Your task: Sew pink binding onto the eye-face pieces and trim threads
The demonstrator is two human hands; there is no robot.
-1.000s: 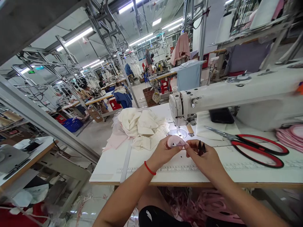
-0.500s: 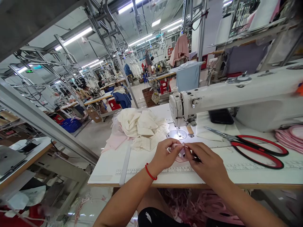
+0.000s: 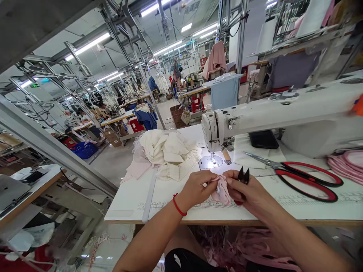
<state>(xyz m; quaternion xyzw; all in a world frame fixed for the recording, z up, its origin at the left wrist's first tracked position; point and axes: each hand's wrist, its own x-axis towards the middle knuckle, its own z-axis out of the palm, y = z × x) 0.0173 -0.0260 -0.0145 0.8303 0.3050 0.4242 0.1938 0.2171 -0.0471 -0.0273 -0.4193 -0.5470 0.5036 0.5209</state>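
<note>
My left hand (image 3: 198, 189), a red cord on its wrist, pinches a small crumpled piece of pink fabric (image 3: 221, 192) above the front of the sewing table. My right hand (image 3: 249, 192) is closed around dark thread snips (image 3: 243, 176), their two blades pointing up and apart. The right thumb and fingertips also touch the fabric's right side. Both hands are just in front of the needle plate (image 3: 212, 161) of a white sewing machine (image 3: 255, 117), whose lamp lights the plate. Fingers partly hide the fabric and the snips' handles.
Cream fabric (image 3: 170, 151) is heaped left of the machine. Large red-and-black scissors (image 3: 309, 177) lie on the right, near a dark phone (image 3: 263, 139) and a pink strip bundle (image 3: 346, 166). A printed ruler runs along the table's front. Pink strips (image 3: 249, 245) hang below.
The pink fabric has been turned and bunched up between the hands. The snips' blades now stand up out of my right hand, which has rolled over.
</note>
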